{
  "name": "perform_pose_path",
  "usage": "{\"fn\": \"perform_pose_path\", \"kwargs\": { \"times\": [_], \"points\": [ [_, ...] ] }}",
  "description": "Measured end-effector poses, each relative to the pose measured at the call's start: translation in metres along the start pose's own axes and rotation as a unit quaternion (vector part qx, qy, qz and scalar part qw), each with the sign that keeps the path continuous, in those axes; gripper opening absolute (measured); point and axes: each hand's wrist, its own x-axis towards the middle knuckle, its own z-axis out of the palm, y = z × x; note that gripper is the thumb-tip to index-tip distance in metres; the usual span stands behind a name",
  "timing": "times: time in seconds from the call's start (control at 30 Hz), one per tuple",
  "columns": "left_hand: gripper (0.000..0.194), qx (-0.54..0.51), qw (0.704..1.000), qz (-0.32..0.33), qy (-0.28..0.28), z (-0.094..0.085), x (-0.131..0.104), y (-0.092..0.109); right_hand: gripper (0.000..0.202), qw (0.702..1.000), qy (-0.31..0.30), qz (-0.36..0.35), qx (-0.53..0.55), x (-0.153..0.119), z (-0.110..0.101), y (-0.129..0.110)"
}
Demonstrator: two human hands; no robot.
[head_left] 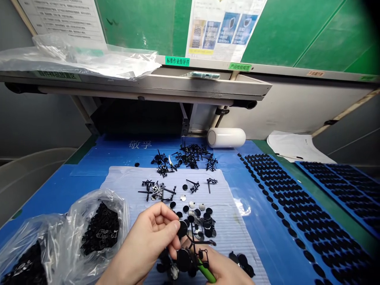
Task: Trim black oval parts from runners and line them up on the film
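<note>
L hand (156, 229) has its grip pinched on a blk disc (182, 228), right by a blk sprue (194, 242), up over the wht sheet (124, 180) on the counter (301, 180); R hand (221, 264) has its grip clamped on a grn handle (207, 272), partly hidden from me. Loose discs (208, 221) lie just past the hands, w/ bags (122, 204) to the L & disc rows (276, 190) to the R.

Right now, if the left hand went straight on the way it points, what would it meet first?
Beyond the black disc that it seems to pinch, the left hand would probably meet the black branched piece first, just to the right; one view leaves their depth unclear.
</note>
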Motion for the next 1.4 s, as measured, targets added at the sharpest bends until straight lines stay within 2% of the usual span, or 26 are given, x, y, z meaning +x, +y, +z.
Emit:
{"fn": "perform_pose_path", "kwargs": {
  "times": [0.13,0.27,0.43,0.5,0.6,0.8,0.97,1.1,1.2,1.3,1.4],
  "points": [
    [0.009,0.011,1.000,-0.007,0.007,0.001,0.003,-0.001,0.043,0.999,0.002,0.028,0.026,0.004,0.003,0.018],
    [0.009,0.007,1.000,-0.001,0.012,0.002,0.004,-0.003,0.042,1.000,-0.022,0.012,0.011,0.010,0.006,0.039],
    [0.021,0.002,0.996,0.059,0.065,0.008,0.003,-0.016,0.055,1.000,0.015,-0.023,0.003,0.015,0.010,0.037],
    [0.026,0.032,0.996,0.044,0.069,0.011,0.004,-0.020,0.059,0.999,0.027,-0.015,-0.009,0.015,0.011,0.035],
    [0.030,0.045,0.998,0.009,0.044,0.015,0.006,-0.023,0.064,1.000,0.018,-0.001,-0.022,0.015,0.014,0.038],
    [0.031,-0.073,0.997,-0.027,0.022,0.020,0.010,-0.025,0.075,0.999,0.018,0.029,-0.019,0.014,0.017,0.043],
    [0.028,-0.103,0.994,-0.030,0.011,0.022,0.009,-0.029,0.071,1.000,-0.025,0.007,0.004,0.016,0.011,0.032],
    [0.029,-0.116,0.993,-0.025,0.019,0.025,0.008,-0.027,0.062,0.998,-0.043,-0.025,-0.049,0.020,0.008,0.032],
    [0.031,-0.133,0.990,-0.027,0.035,0.027,0.007,-0.025,0.049,0.994,-0.033,-0.058,-0.086,0.022,0.008,0.035],
    [0.034,-0.149,0.987,-0.026,0.052,0.029,0.008,-0.026,0.041,0.991,-0.008,-0.045,-0.123,0.021,0.009,0.032],
    [0.034,-0.163,0.984,-0.011,0.067,0.027,0.012,-0.031,0.040,0.988,0.007,-0.040,-0.150,0.020,0.010,0.027]
  ]
}}
